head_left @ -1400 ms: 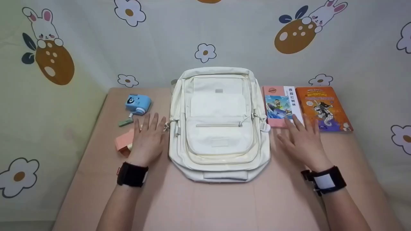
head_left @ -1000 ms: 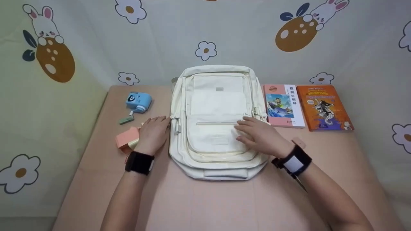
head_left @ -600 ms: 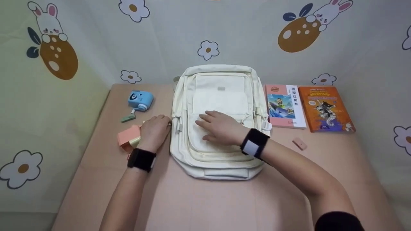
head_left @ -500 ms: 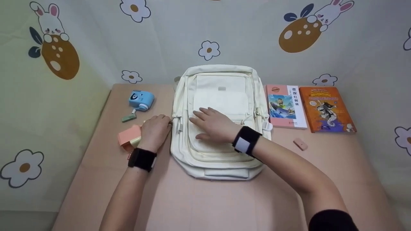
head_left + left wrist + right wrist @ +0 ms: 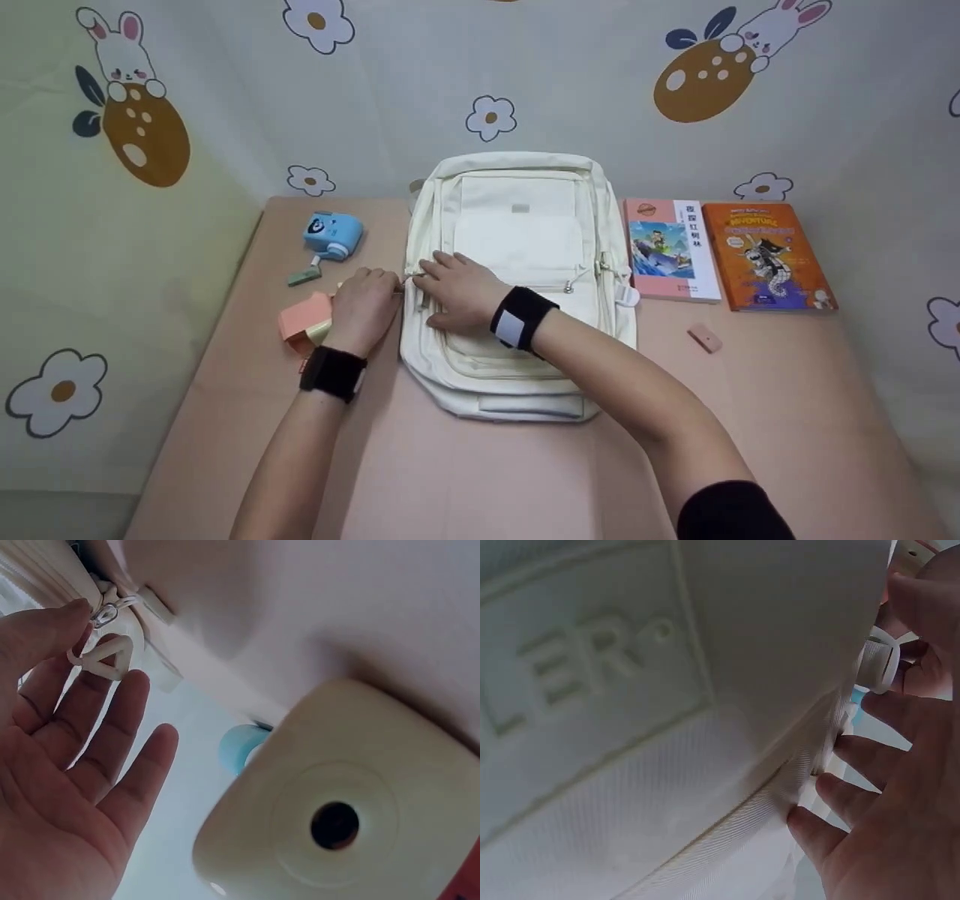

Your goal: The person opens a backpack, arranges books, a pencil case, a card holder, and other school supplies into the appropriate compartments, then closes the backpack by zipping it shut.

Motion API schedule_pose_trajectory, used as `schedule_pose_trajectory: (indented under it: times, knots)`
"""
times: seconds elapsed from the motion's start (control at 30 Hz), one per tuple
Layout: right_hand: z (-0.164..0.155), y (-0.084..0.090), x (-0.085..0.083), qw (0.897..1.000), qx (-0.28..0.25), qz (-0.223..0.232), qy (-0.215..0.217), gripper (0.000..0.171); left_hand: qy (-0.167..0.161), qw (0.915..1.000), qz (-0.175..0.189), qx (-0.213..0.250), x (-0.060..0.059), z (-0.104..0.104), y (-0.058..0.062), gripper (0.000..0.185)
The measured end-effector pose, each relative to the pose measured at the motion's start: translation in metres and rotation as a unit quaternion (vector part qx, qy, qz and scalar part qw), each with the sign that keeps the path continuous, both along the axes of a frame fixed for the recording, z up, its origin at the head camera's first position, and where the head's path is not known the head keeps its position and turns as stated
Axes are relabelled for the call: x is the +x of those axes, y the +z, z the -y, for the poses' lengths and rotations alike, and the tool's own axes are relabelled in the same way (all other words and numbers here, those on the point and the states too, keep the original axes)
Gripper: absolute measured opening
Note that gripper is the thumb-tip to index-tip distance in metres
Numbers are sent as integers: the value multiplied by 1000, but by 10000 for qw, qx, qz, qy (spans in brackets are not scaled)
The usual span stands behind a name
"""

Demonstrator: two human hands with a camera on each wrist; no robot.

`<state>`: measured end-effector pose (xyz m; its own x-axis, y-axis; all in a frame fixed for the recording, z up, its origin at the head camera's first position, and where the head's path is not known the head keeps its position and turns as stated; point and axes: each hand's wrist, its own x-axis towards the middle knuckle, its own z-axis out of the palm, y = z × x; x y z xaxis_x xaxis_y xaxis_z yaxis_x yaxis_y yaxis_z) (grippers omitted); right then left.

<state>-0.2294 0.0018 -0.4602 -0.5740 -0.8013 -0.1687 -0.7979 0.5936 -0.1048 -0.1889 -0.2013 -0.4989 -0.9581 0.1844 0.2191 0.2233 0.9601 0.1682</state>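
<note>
A cream backpack (image 5: 517, 232) lies front side up on the pink cloth. At its left edge my left hand (image 5: 365, 311) pinches a zipper pull between thumb and index finger. In the left wrist view that zipper pull (image 5: 111, 658) shows a pale triangular loop and metal links. My right hand (image 5: 461, 296) reaches across the front of the backpack, and its fingers rest on the left side, close to the left hand. Seen from the right wrist, these fingers (image 5: 870, 765) are spread and lightly bent along a zipper seam (image 5: 750, 799).
Left of the backpack are a blue toy camera (image 5: 334, 235), a small green block (image 5: 304, 277) and a pink-and-cream object (image 5: 306, 319) partly behind the left hand. Two books, one pink and white (image 5: 670, 251), one orange (image 5: 769, 255), lie right, near a pink eraser-like block (image 5: 705, 337).
My right hand has moved left from beside the books, across the backpack to its left side. My left hand has shifted right to the backpack's edge and taken hold of the zipper pull.
</note>
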Motion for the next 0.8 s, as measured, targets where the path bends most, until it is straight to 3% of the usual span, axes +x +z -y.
schedule_pose_trajectory:
  times: [0.43,0.8]
  knots:
    - [-9,-12,-1,9995,-309,98,-20,74,102,9996,241,84,4,2,2,10]
    - [-8,-17,-3,9998,-183,40,-15,74,35,9991,420,6,15,2,4,9]
